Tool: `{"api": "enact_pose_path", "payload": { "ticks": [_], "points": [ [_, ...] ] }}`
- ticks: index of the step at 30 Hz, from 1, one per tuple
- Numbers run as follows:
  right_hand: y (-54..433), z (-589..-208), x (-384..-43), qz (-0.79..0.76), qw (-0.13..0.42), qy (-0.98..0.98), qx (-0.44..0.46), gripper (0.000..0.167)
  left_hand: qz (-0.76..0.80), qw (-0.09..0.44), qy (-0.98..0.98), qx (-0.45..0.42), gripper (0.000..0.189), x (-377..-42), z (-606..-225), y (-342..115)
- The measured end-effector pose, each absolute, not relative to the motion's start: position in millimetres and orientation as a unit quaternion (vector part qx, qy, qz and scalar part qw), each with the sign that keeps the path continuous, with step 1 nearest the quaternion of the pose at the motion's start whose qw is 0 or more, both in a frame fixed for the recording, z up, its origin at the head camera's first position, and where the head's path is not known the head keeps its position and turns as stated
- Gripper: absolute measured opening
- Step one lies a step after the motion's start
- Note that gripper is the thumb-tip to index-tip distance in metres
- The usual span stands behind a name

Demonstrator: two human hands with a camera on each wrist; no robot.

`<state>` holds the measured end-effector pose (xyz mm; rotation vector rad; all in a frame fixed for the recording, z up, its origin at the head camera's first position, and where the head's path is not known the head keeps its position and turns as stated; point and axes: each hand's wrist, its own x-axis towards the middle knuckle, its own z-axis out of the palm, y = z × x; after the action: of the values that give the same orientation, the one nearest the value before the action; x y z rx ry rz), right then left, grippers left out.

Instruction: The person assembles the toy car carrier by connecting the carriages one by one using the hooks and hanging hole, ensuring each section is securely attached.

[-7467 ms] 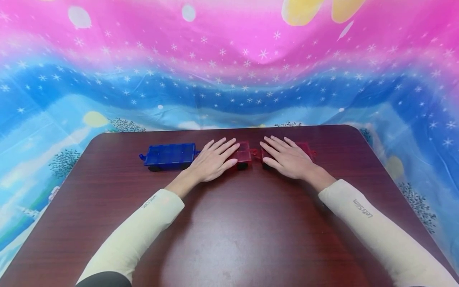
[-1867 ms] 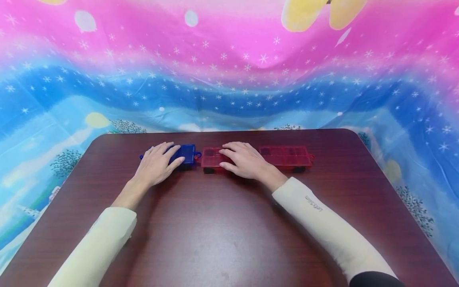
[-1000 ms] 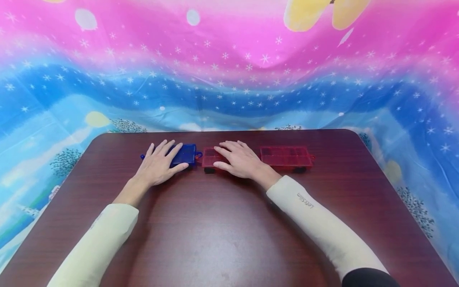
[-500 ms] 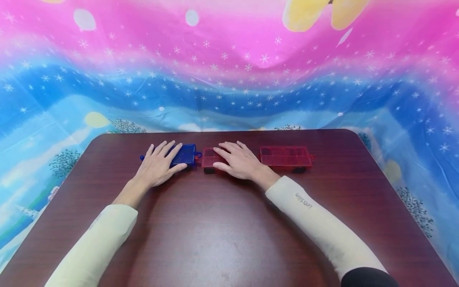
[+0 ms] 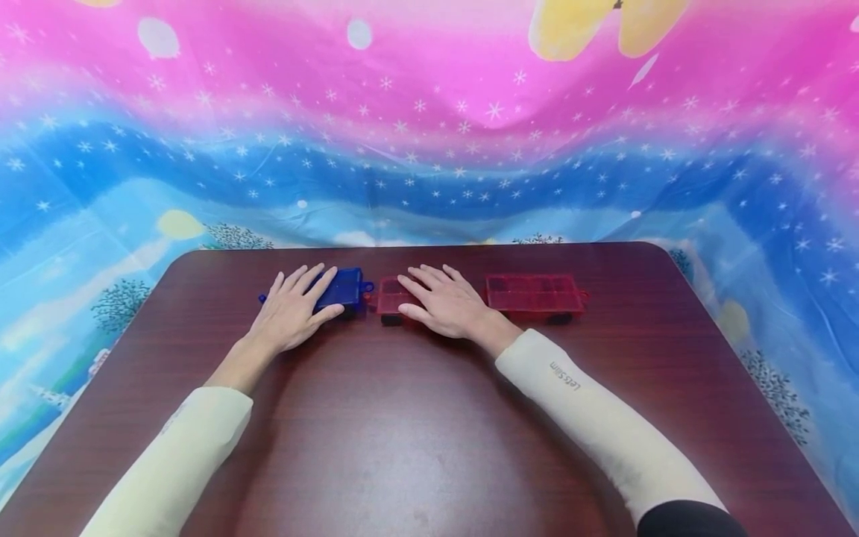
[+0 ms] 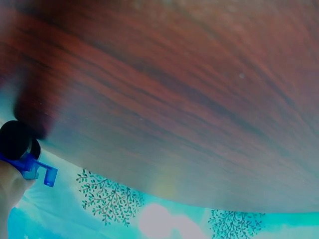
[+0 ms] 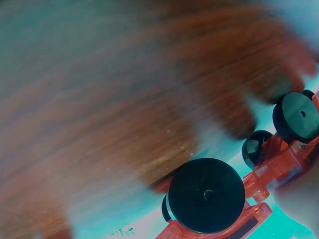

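In the head view my left hand (image 5: 290,307) rests with spread, straight fingers on top of a translucent blue toy train car (image 5: 342,289), covering its left part. To the right stands a translucent red toy train car (image 5: 393,297), most of it hidden under my right hand (image 5: 446,300), whose fingers lie straight across it. Between these cars, the blue coupling ring (image 5: 367,286) sits right at the red hook (image 5: 369,300). The left wrist view shows a black wheel (image 6: 14,140) and a blue hook (image 6: 49,175). Black wheels (image 7: 207,194) under red chassis fill the right wrist view's lower right.
A second red train car (image 5: 535,292) stands in line to the right of my right hand, with a hook on its far end. The dark wood table (image 5: 416,418) ends just behind the cars, against a patterned cloth backdrop (image 5: 429,171).
Both hands have moved left, one car over, since the earliest frame: left from red to blue, right onto the left red car. In the last half second the blue car shifts slightly left.
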<state>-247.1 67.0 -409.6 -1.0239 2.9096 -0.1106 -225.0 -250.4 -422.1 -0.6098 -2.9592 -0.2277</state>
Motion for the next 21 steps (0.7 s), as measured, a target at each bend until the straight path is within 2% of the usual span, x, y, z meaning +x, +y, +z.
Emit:
{"api": "enact_pose_path", "payload": {
  "ticks": [21],
  "points": [
    [66.0, -409.9, -247.5, -0.028, 0.027, 0.942, -0.332, 0.071, -0.099, 0.056, -0.974, -0.196, 0.075, -218.8, -422.4, -252.7]
  ]
}}
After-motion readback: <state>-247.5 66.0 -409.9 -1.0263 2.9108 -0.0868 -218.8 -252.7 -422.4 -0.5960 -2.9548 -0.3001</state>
